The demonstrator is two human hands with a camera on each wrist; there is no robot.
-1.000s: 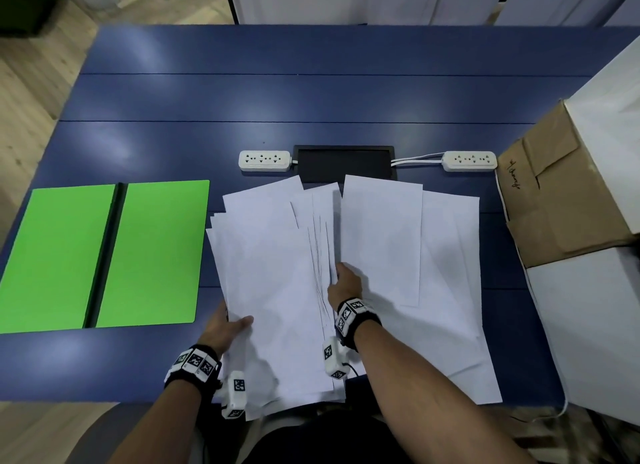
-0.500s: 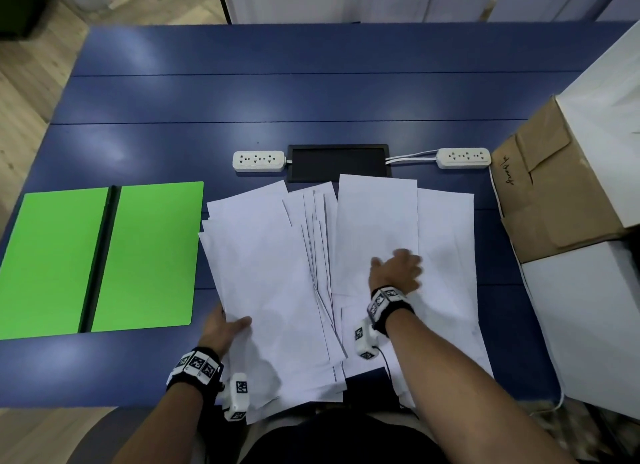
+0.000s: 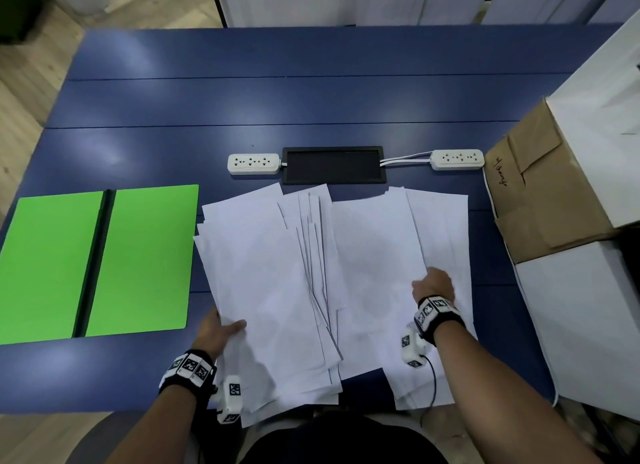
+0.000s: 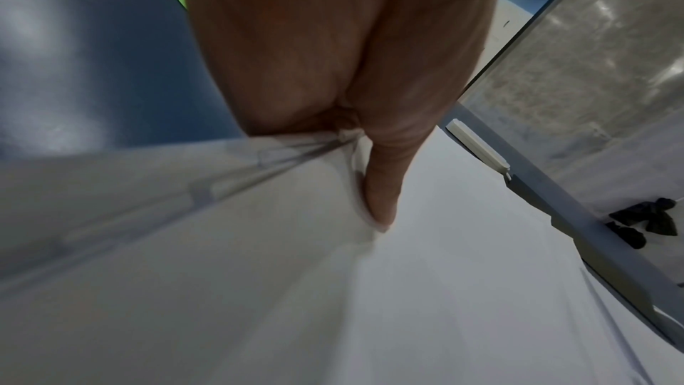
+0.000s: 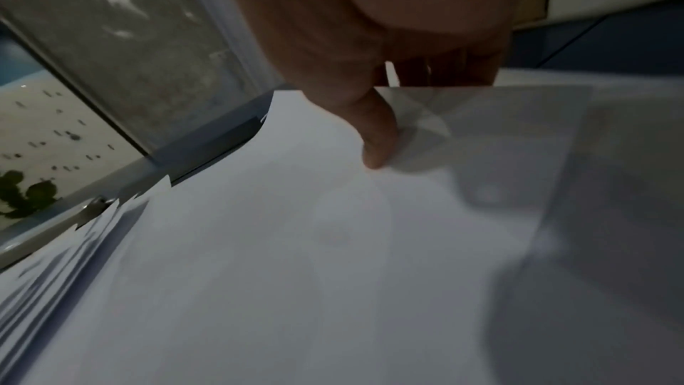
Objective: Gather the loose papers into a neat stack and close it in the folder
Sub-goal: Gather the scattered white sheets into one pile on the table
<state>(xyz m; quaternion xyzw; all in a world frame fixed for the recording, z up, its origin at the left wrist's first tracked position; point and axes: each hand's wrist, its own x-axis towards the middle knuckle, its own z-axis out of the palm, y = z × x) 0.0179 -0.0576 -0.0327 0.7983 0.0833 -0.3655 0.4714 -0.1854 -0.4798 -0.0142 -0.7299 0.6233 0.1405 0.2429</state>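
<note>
Loose white papers [image 3: 263,290] lie fanned over the near middle of the blue table [image 3: 311,99], a left sheaf and a right pile [image 3: 377,252]. My left hand [image 3: 223,328] grips the left sheaf at its lower left edge, thumb [image 4: 381,195] on top, fingers hidden beneath. My right hand [image 3: 433,285] pinches a sheet [image 5: 333,230] of the right pile, thumb [image 5: 377,139] on top and the fingers tucked under its edge. The green folder [image 3: 100,262] lies open and flat at the left, black spine in its middle, apart from the papers.
Two white power strips [image 3: 254,163] [image 3: 457,158] flank a black panel [image 3: 333,165] just beyond the papers. A brown cardboard box [image 3: 540,186] and a white box [image 3: 581,325] stand at the right edge. Some sheets overhang the near table edge.
My right hand has travelled right, from the middle of the fan onto the right pile, and taken hold of a sheet there. My left hand keeps its grip in the same place.
</note>
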